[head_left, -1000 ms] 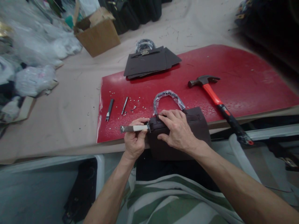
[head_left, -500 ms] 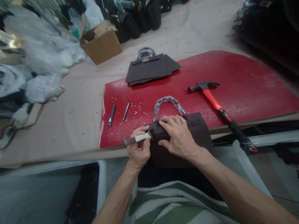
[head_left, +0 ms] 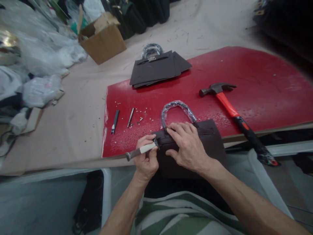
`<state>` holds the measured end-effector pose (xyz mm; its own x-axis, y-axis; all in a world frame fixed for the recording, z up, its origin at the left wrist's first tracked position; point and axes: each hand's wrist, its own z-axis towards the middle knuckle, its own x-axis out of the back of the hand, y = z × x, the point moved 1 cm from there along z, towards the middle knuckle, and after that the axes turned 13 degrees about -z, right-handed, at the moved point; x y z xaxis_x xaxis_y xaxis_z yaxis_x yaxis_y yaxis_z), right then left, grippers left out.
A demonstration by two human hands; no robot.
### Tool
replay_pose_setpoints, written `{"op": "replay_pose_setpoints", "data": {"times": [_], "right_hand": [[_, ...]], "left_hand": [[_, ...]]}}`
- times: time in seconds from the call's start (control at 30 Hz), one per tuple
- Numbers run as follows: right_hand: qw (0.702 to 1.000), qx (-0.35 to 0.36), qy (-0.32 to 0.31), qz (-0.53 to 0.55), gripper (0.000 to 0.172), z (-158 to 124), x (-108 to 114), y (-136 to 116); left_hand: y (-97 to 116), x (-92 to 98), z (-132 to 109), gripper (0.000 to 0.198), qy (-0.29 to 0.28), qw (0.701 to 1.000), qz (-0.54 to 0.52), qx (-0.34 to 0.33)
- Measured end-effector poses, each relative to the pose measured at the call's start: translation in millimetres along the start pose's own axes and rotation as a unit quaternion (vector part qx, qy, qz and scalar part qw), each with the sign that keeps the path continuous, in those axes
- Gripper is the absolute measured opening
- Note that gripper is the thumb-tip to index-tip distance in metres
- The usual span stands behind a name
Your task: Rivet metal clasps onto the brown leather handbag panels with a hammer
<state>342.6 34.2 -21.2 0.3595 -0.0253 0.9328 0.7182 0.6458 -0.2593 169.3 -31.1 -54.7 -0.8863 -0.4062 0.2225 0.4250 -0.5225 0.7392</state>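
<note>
My left hand [head_left: 146,158] is closed around a metal hand punch [head_left: 137,152] with a white-wrapped middle. Its wide end meets the left end of the stitched strip on a dark brown handbag panel [head_left: 212,143]. My right hand [head_left: 188,143] lies flat on this panel, fingers stretched and thumb apart, beside the base of a plastic-wrapped handle [head_left: 177,103]. The panel overhangs the front edge of a red board [head_left: 171,91]. To the right rests a claw hammer [head_left: 228,106] with a red and black grip. Left of the handle lie a pronged punch [head_left: 115,121] and a thin metal rod [head_left: 130,117].
Tiny cut-out bits [head_left: 140,119] are scattered on the board. Behind, dark panels with a wrapped handle [head_left: 156,70] are stacked. A cardboard box [head_left: 104,42] and clear plastic bags [head_left: 41,91] sit at the left. Grey bins [head_left: 106,186] stand below the table edge.
The view has shifted slightly. The punch's outer end has dipped a little and moved left, while my right hand keeps its place on the panel.
</note>
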Motion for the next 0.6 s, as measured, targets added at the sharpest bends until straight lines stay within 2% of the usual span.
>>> {"op": "replay_pose_setpoints", "data": {"times": [0.33,0.6], "right_hand": [[1.000,-0.001,-0.008,0.001,0.065,1,-2,1],[1.000,0.001,0.004,0.007,0.062,0,-1,0]], "left_hand": [[1,4.4,15,0.013,-0.064,0.998,-0.023,-0.001],[4,3.7,25,0.011,-0.091,0.996,-0.013,-0.001]]}}
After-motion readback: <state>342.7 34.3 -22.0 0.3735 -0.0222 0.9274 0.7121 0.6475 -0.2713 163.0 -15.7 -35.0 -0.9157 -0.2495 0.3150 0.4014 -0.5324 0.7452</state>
